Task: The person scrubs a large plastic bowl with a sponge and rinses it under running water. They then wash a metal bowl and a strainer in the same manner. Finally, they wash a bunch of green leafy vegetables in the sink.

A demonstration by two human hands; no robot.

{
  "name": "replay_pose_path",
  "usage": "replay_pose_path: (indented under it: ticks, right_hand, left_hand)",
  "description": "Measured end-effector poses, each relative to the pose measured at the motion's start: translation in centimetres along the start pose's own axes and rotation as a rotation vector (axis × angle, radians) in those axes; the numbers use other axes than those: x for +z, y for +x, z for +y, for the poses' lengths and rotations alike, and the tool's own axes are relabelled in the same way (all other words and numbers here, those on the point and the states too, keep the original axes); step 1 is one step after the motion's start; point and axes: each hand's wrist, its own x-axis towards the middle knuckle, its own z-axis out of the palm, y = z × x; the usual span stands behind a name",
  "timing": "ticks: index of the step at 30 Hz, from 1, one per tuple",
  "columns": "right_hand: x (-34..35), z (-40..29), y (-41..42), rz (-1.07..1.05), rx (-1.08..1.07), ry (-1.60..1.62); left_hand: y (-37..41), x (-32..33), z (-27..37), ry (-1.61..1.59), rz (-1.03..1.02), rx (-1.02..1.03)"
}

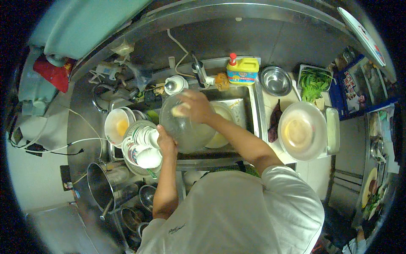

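A translucent plastic basin (190, 138) is tilted over the steel sink (244, 117). My left hand (166, 142) grips its left rim, thumb on top. Inside the basin my right hand (200, 106), somewhat blurred, presses a pale yellow sponge (180, 111) against the wall. Partly hidden beneath my right arm, another round basin (219, 142) with cloudy liquid sits in the sink. Close to my left wrist, a perforated colander (131, 168) carries several white bowls and cups (148, 158).
Stacked white bowls (115, 127) stand left, beside the faucet (96, 101). Behind the sink is a yellow detergent jug (243, 71) with a red pump. On the right are a steel bowl (276, 81), leafy greens (312, 84) and a large plastic basin (303, 131). A deep steel pot (101, 187) stands lower left.
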Motion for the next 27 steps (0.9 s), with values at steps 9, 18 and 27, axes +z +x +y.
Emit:
replay_pose_path:
  ticks: [9,18,27]
  right_hand:
    - [-2.3,-0.3,5.7,-0.413,-0.223,0.120]
    - [-2.7,5.4,3.2,-0.292,0.357,0.671]
    - [-0.7,-3.5,-4.9,0.040,0.012,-0.180]
  left_hand:
    - [2.9,-3.5,0.5,-0.186,-0.182,-0.058]
    - [4.2,-4.5,-1.9,-0.636,-0.317,-0.444]
    - [2.5,-0.1,-3.7,-0.557,0.142,-0.322]
